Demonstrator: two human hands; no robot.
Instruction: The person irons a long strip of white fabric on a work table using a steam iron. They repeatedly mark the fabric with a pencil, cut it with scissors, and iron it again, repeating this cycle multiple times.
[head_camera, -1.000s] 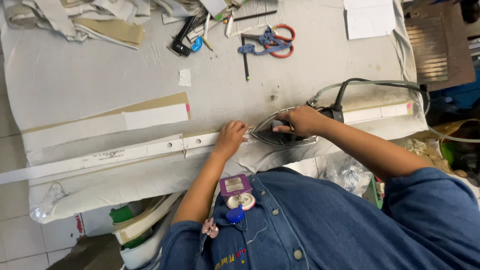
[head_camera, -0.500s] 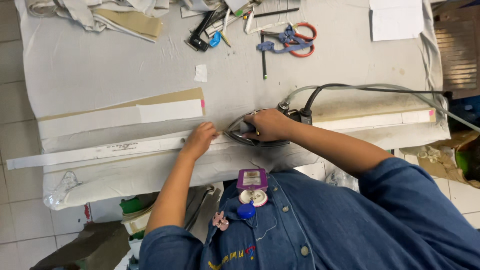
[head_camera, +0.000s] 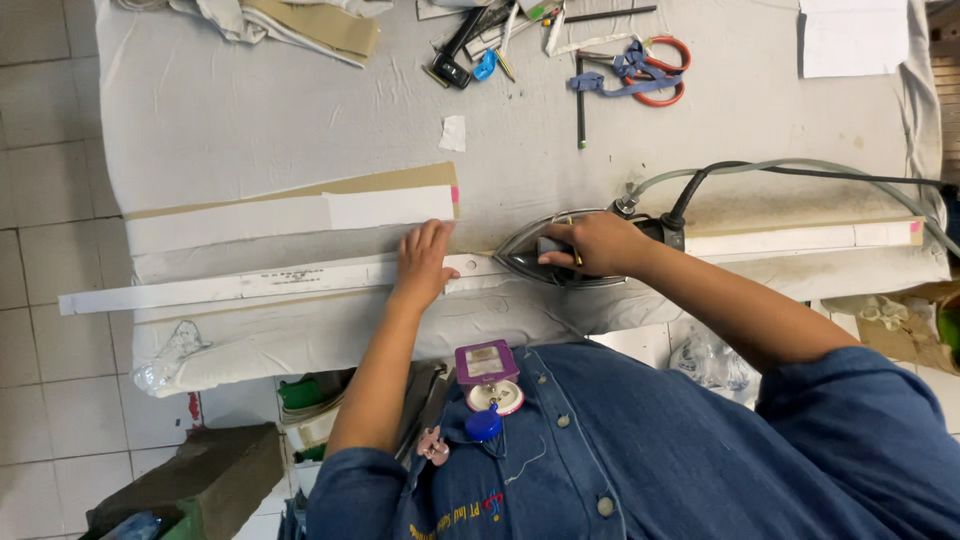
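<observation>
The strip (head_camera: 250, 285), long, white and thin, lies flat along the near edge of the big padded table (head_camera: 250, 120). It looks light and floppy, so it is best held down flat, not pinched. The iron (head_camera: 530, 262) sits on it, and looks heavy and hot; only its handle is safe to hold. The right hand (head_camera: 595, 243) is wrapped tight around that handle. The left hand (head_camera: 425, 262) presses the strip with fingers spread.

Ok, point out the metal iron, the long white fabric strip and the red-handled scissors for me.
Metal iron (head_camera: 530, 257), head view, on its shiny pointed front.
Long white fabric strip (head_camera: 250, 285), head view, on the flat stretch left of the left hand.
Red-handled scissors (head_camera: 668, 70), head view, on the red handle loops.
</observation>
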